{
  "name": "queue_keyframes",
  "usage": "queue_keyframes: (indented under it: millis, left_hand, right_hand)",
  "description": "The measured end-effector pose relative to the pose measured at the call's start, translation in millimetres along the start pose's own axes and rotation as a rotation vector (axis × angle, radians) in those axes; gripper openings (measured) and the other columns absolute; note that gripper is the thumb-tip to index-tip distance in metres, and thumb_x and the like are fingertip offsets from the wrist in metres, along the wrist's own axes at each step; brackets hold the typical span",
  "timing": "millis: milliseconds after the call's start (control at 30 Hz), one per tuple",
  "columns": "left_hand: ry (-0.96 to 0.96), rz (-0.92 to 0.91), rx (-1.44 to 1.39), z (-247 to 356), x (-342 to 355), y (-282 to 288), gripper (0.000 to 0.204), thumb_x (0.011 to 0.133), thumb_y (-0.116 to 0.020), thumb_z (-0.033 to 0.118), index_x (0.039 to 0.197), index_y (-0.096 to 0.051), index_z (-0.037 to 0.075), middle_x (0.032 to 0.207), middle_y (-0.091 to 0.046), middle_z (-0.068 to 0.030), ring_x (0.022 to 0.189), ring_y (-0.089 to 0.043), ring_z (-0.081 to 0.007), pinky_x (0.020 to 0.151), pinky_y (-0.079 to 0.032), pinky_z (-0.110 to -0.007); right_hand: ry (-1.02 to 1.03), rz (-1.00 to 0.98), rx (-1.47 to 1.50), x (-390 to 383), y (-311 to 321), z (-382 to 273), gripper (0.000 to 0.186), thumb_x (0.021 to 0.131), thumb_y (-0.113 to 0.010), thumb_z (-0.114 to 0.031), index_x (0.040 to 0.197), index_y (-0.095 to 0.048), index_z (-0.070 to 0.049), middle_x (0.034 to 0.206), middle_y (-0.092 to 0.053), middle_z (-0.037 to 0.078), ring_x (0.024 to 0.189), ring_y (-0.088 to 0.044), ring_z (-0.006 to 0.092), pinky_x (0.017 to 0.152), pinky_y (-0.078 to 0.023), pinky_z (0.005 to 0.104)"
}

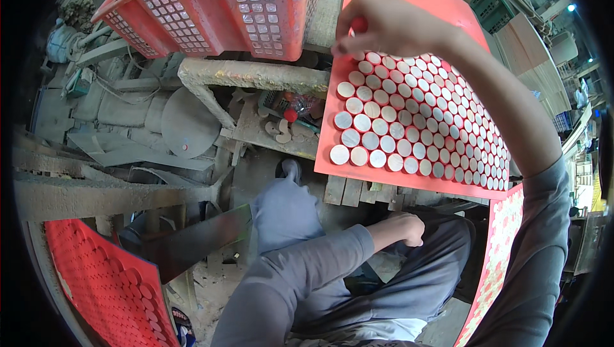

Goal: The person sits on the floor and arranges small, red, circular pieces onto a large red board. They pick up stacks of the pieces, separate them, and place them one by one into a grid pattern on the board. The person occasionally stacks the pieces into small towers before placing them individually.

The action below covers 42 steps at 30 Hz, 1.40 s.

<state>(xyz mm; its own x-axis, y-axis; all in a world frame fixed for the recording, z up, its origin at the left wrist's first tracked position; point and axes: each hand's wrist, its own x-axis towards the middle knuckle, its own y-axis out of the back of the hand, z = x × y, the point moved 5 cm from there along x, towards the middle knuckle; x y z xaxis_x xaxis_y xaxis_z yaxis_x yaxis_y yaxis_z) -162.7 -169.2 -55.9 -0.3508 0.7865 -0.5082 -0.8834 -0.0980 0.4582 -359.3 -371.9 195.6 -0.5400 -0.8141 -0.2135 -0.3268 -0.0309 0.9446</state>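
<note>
My right hand (400, 27) is over the far left part of a red board (377, 184), fingers bent around a small red round piece (359, 24). Rows of round wooden discs (396, 131) with pale tops and red sides stand close together on that board. The hand and wrist hide some of the farthest rows. My left hand (404, 228) lies over my lap, near the board's front edge, with its fingers curled closed. Whatever it may hold is hidden.
A red plastic basket (220, 14) stands on a worn wooden frame (256, 75) at the far left. Another board of red discs (112, 283) leans at lower left. A patterned red-and-white board (499, 251) is at my right. Beneath the frame lie curved wooden offcuts (281, 133).
</note>
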Motion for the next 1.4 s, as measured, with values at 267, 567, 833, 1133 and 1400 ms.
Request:
queue_keyframes:
  millis: [267, 567, 833, 1133, 1400]
  left_hand:
    - [-0.024, 0.004, 0.010, -1.8, 4.4, 0.2, 0.045, 0.091, -0.059, 0.043, 0.108, -0.071, 0.003, 0.114, -0.068, -0.0172, 0.108, -0.064, -0.0351, 0.090, -0.052, -0.048]
    - [0.006, -0.043, 0.023, -5.8, -4.7, -1.9, 0.045, 0.090, -0.060, 0.043, 0.115, -0.069, 0.006, 0.122, -0.066, -0.0139, 0.115, -0.062, -0.0327, 0.093, -0.050, -0.048]
    - [0.037, -0.031, 0.014, -9.5, -3.9, -5.0, 0.047, 0.091, -0.060, 0.044, 0.119, -0.068, 0.007, 0.125, -0.064, -0.0131, 0.116, -0.061, -0.0332, 0.094, -0.050, -0.048]
    - [0.064, -0.059, 0.016, -13.6, -2.9, -6.3, 0.048, 0.092, -0.058, 0.046, 0.120, -0.067, 0.008, 0.126, -0.064, -0.0129, 0.116, -0.061, -0.0336, 0.093, -0.050, -0.049]
    - [0.067, -0.068, 0.017, -10.5, -7.9, -1.3, 0.045, 0.093, -0.059, 0.044, 0.118, -0.068, 0.008, 0.126, -0.064, -0.0133, 0.116, -0.061, -0.0342, 0.093, -0.051, -0.050]
  right_hand:
    - [-0.002, -0.085, 1.861, -55.8, 3.6, 53.6, 0.026, 0.091, -0.043, -0.029, 0.083, -0.048, -0.004, 0.071, -0.041, 0.002, 0.056, -0.038, 0.0076, 0.030, -0.028, 0.0143]
    - [-0.279, 0.040, 0.896, -71.5, -9.4, 15.7, 0.031, 0.094, -0.063, -0.030, 0.085, -0.066, -0.001, 0.056, -0.040, -0.005, 0.045, -0.035, 0.0039, 0.037, -0.024, 0.0195]
    - [0.097, 0.161, -0.122, -28.3, -28.0, -15.2, 0.022, 0.082, -0.073, -0.024, 0.091, -0.075, -0.004, 0.073, -0.066, 0.014, 0.072, -0.065, 0.0268, 0.074, -0.053, 0.0391]
    - [0.059, 0.049, 0.061, -23.4, -16.5, -20.3, 0.026, 0.082, -0.068, -0.025, 0.087, -0.071, 0.001, 0.072, -0.066, 0.012, 0.065, -0.065, 0.0219, 0.063, -0.053, 0.0345]
    - [-0.194, -0.265, 1.709, -57.5, -34.3, 12.6, 0.036, 0.091, -0.048, -0.035, 0.088, -0.059, -0.001, 0.068, -0.054, 0.005, 0.045, -0.038, 0.0051, 0.030, -0.020, 0.0172]
